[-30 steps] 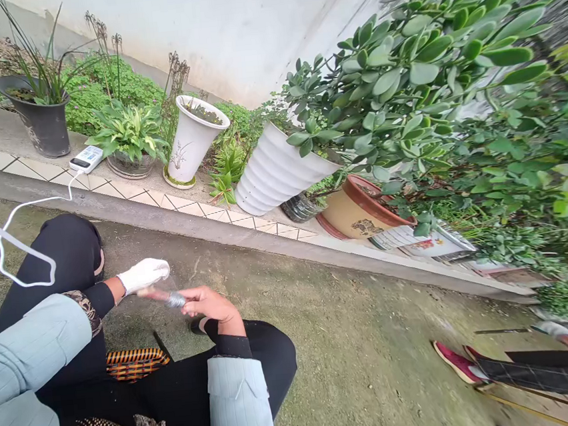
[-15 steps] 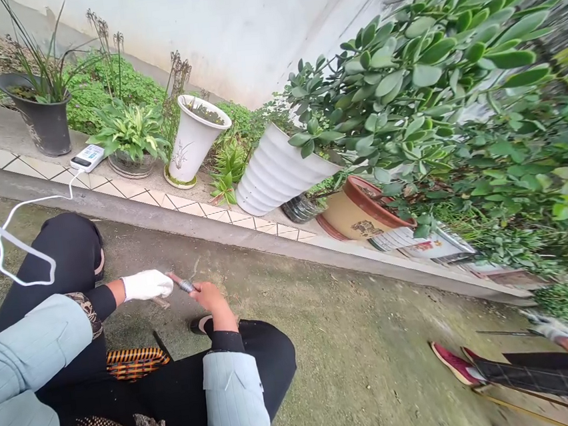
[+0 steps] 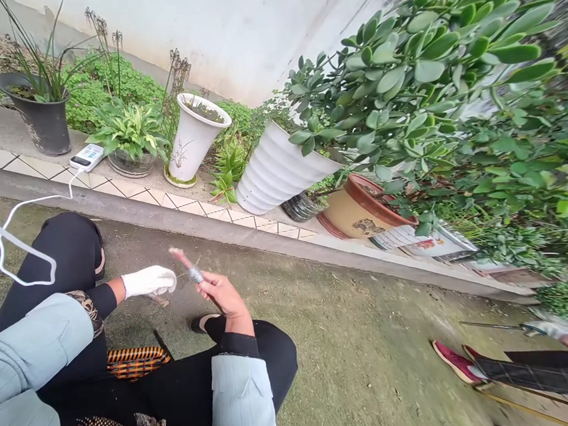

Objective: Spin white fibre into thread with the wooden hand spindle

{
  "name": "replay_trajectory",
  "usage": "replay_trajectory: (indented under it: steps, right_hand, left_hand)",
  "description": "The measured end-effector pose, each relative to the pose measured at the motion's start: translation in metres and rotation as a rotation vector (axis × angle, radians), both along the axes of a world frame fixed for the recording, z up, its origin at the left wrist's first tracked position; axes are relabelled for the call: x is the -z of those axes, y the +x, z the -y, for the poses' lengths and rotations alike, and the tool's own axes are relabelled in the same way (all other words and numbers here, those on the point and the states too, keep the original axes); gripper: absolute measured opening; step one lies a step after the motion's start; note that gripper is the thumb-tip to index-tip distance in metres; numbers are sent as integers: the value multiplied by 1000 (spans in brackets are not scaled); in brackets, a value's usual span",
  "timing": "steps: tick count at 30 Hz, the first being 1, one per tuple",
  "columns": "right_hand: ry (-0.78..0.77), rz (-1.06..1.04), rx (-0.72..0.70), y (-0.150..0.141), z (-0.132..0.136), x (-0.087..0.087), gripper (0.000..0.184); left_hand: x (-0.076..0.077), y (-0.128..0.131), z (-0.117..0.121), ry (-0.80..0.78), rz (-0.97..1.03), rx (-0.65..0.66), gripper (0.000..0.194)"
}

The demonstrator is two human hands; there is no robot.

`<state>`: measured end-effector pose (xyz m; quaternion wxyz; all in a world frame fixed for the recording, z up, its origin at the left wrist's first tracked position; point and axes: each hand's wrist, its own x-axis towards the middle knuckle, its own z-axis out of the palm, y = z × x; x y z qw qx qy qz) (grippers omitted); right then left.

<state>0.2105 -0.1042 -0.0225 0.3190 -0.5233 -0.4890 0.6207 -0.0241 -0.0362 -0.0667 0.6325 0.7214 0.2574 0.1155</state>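
Note:
My right hand (image 3: 226, 299), bare, is closed around the lower end of a short reddish-brown stick (image 3: 182, 257). Silvery wire (image 3: 195, 274) is wound in a coil round the stick just above my fingers. On the left, my left hand (image 3: 150, 281) in a white glove has its fingers pinched together, and a thin strand of that wire runs from them to the coil. Below the glove a brown piece of wood (image 3: 160, 300) lies on the ground, partly hidden. Between my knees is an orange-and-black woven item (image 3: 136, 362).
A tiled ledge (image 3: 203, 211) crosses in front, bearing a black pot (image 3: 48, 125), a white pot (image 3: 195, 141), a ribbed white pot (image 3: 280, 170) and a tan pot (image 3: 354, 213). A white power bank (image 3: 88, 157) trails a cable. At right, another person's gloved hand (image 3: 556, 329) holds a thin rod.
My right hand has moved right and tilted the stick more upright, away from my left hand. A gap spanned by the wire strand now shows between them. The other person's rod has shifted left.

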Motion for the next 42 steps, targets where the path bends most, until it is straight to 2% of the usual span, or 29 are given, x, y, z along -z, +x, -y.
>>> replay_trajectory:
  steps: [3,5,6,7,9,10,12,15,18,20,21,23,24,26,29,31,33,36,39,42]
  right_hand:
    - [100,-18,437,10,-5,9,32]
    - [64,125,560,15,-10,21,31]
    - [33,252,557,16,-13,27,30]
    - [1,401,514,16,-15,32,28]
    - [-75,685,314,13,-18,39,26]
    - [-113,775,193,10,-18,41,26]
    - [-196,831,-21,2,-17,43,24]
    - [-329,734,-263,-11,-12,42,16]
    - [-439,514,-621,-22,-7,35,17]
    - [-419,320,-790,-26,-4,24,23]
    - [-380,235,-804,-26,-2,17,27]
    - [-280,99,-710,-23,0,3,37]
    - [-217,53,-608,-20,1,-2,40]
    - [-68,-3,-312,-14,2,-9,37]
    - [92,-40,165,-8,-2,-1,29]
    - [87,8,323,-8,-7,11,30]
    - [36,181,329,-10,-11,25,30]
    - [-4,602,209,-15,-15,36,26]
    - [-70,931,-45,-23,-15,35,25]
    - [-249,945,-329,-29,-11,31,17]
  left_hand:
    - [-5,1,4,-109,14,49,30]
    - [-13,0,8,-78,15,114,25]
    - [-16,0,9,-56,19,141,23]
    - [-20,-1,10,-41,28,154,22]
    - [-24,-3,10,-27,58,120,23]
    - [-25,-5,9,-15,77,73,25]
    - [-26,-8,4,69,96,-25,28]
    - [-25,-12,-5,286,31,-96,26]
    - [-24,-11,-9,425,-88,-131,22]
    - [-21,-9,-10,487,-155,-164,22]
    - [-19,-8,-10,507,-181,-182,23]
    - [-15,-7,-12,500,-204,-224,24]
    - [-13,-6,-13,481,-208,-246,23]
    - [-9,-4,-13,432,-203,-272,23]
    - [-7,2,-6,356,-162,-169,24]
    - [-7,6,1,312,-118,-51,23]
    - [-6,9,8,301,-117,22,21]
    - [-2,10,12,435,-182,40,19]
    - [5,8,13,587,-240,43,17]
    - [10,6,13,654,-237,58,16]
